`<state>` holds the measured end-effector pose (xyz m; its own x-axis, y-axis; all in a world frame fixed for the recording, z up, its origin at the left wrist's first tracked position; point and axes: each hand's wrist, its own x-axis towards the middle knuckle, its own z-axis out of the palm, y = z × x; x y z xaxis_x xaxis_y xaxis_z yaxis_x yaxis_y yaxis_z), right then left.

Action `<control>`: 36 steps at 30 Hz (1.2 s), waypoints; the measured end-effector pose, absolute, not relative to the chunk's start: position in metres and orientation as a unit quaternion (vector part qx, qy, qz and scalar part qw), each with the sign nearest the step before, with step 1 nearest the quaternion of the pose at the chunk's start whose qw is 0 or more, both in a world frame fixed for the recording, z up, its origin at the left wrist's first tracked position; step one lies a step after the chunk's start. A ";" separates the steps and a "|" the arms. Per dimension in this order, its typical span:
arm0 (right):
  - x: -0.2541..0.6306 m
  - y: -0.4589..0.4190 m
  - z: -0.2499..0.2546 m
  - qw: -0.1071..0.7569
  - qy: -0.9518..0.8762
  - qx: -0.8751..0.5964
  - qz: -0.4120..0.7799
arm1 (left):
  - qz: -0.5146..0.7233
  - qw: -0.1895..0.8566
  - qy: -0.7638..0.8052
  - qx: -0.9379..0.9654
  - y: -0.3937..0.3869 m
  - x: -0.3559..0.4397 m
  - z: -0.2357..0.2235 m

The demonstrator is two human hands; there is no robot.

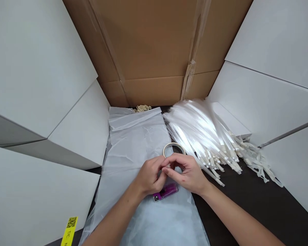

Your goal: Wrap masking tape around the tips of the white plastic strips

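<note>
My left hand (151, 175) and my right hand (187, 173) meet at the fingertips over a whitish plastic sheet (133, 147). Both are closed in a pinch, and what lies between the fingers is mostly hidden. Faint clear strands seem to run leftward from my left hand across the sheet. Just beyond the fingers is a roll of masking tape (169, 145), its lower part covered by my hands. A purple lighter (166, 192) lies on the sheet below them.
Right of the sheet, a pile of clear filament bundles (197, 126) with taped ends rests on the dark table (236, 205). Crumpled tape scraps (143, 108) sit at the back. White panels (23, 191) flank both sides, with a cardboard wall (151, 41) behind.
</note>
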<state>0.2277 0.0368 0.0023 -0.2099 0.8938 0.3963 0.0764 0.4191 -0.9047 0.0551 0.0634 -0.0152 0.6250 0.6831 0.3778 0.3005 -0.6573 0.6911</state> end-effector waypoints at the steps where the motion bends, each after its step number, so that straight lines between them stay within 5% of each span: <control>1: 0.228 0.036 0.003 0.513 -0.675 -0.365 0.385 | 0.327 0.295 0.288 0.851 0.063 0.055 -0.015; 11: 0.229 0.029 0.005 0.523 -0.696 -0.346 0.350 | 0.319 0.233 0.306 0.866 0.062 0.055 -0.009; 22: 0.258 0.035 0.007 0.577 -0.626 -0.465 0.244 | 0.073 -0.008 0.472 0.878 0.178 0.085 0.091; 27: 0.258 0.035 0.011 0.541 -0.689 -0.430 0.219 | -0.077 -0.018 0.459 0.885 0.232 0.085 0.066; 36: 0.256 0.037 0.010 0.502 -0.756 -0.395 0.140 | -0.120 -0.029 0.472 0.873 0.243 0.083 0.031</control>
